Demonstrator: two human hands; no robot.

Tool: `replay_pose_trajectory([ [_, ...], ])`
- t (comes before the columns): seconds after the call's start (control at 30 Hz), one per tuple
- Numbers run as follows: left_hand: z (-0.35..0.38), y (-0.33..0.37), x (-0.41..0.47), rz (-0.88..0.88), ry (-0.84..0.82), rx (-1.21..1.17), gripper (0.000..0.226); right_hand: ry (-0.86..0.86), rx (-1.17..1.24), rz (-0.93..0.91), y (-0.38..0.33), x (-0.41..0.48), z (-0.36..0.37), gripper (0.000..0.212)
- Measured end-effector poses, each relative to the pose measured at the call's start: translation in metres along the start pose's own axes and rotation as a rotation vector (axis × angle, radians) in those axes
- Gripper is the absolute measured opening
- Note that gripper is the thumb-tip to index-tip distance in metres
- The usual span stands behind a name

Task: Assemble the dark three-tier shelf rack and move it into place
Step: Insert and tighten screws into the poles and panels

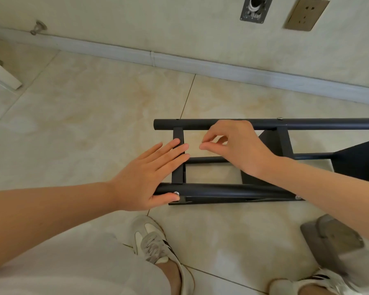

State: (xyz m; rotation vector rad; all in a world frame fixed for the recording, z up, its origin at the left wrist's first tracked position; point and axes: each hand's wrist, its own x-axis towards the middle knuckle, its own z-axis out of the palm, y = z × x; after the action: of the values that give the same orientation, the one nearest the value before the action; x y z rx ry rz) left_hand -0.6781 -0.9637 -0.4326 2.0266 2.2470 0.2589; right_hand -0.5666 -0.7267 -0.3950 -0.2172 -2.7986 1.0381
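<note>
The dark shelf rack (311, 124) lies on its side on the tiled floor, its round tubes running left to right and flat crossbars between them. My left hand (149, 177) lies flat with straight fingers over the left crossbar (177, 173), thumb against the near tube (222, 188) beside a silver screw head (176, 193). My right hand (234, 145) hovers above the frame's opening with thumb and fingers pinched together; whether they hold a small part is too small to tell. A dark shelf panel (358, 162) shows at the right.
A wall with a white baseboard (200, 64) runs behind the rack, with a socket plate (307, 13) and a metal fitting (255, 9) above. My two shoes (156, 243) stand near the rack. A grey object (332, 237) lies at lower right. A white board (2, 75) is at left.
</note>
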Motion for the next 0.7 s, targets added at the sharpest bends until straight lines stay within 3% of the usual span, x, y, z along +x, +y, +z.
replay_pose_trajectory([
  [0.27, 0.008, -0.001, -0.005, 0.002, 0.034, -0.054, 0.079, -0.369, 0.641, 0.531, -0.009, -0.006, 0.015, 0.01],
  [0.57, 0.011, -0.001, -0.006, 0.012, 0.068, -0.098, 0.078, -0.555, 0.723, 0.6, -0.003, -0.002, 0.036, 0.003],
  [0.7, 0.011, -0.001, -0.005, 0.012, 0.08, -0.124, 0.078, -0.621, 0.756, 0.655, 0.003, 0.0, 0.038, 0.011],
])
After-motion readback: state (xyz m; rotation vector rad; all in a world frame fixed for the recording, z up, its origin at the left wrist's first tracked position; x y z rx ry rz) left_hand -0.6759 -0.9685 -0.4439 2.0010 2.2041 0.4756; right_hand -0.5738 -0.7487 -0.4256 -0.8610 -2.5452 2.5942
